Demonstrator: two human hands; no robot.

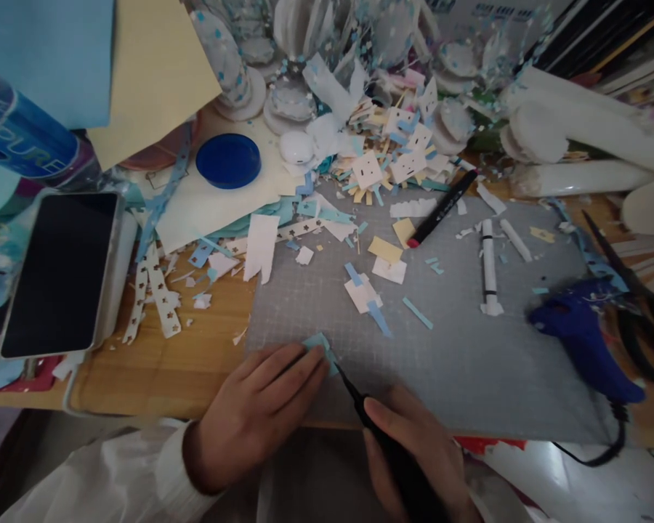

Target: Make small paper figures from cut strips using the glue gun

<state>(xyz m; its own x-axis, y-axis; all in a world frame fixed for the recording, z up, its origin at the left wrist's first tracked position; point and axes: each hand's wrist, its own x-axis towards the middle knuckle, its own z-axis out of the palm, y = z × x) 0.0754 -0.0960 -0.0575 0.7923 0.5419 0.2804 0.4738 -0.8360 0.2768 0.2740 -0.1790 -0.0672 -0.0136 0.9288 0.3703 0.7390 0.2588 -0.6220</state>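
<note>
Counter [158, 381]: wooden, strewn with paper scraps
Grey mat [458, 378]: on the counter, under the work
Left hand [267, 407]: fingers together, nearly straight, over the paper; whether pinching or pressing, cannot tell
Right hand [419, 436]: fingers closed around the tool
Black pointed tool [400, 468]: tip at the paper's right edge
Teal paper [317, 339]: at the mat's near edge, partly beneath the left fingers
</note>
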